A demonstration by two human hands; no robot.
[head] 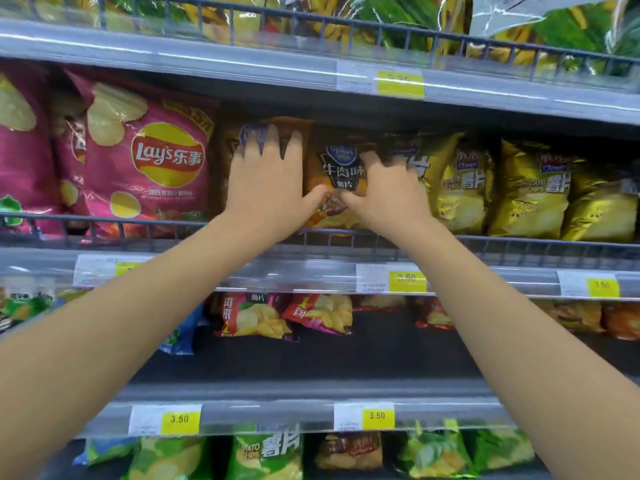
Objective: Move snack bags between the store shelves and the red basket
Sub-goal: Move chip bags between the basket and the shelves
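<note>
The left hand (266, 181) lies flat, fingers spread, on a brown chip bag (266, 133). The right hand (388, 195) curls its fingers over the neighbouring beef-flavour chip bag's (341, 174) right edge, thumb on its front

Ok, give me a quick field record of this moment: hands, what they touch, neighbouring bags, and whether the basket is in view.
left hand: spread flat on a brown foil chip bag
right hand: fingers curled on the orange-brown beef-flavour chip bag
shelf: middle wire-fronted shelf
left neighbour: pink Lay's chip bag
right neighbour: yellow foil chip bags
red basket: not in view
</note>
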